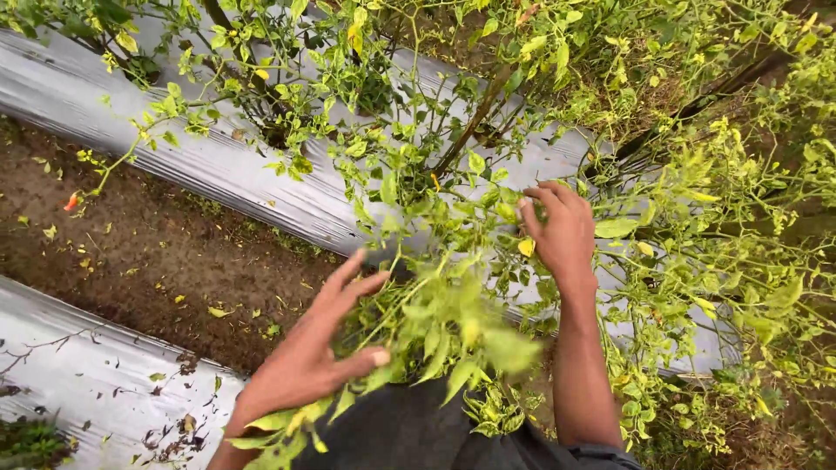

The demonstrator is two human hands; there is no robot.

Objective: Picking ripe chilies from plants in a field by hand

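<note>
Right hand (562, 231) fingertips hidden among leaves (453, 322)

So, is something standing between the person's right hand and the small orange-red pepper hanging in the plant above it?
Yes. Thin green leafy branches cross the space between the right hand and the small orange-red pepper. The left hand, open, pushes lower leaves aside. The silver plastic mulch sheet lies behind.

The left hand (318, 348) spreads open, fingers wide, against a leafy branch (435, 322) of a chilli plant (418, 174). The right hand (562, 231) reaches deeper into the foliage, fingers curled among the leaves. Silver plastic mulch (218, 170) covers the raised bed, beside a bare soil furrow (148, 252) where a red chilli (71, 202) hangs.
</note>
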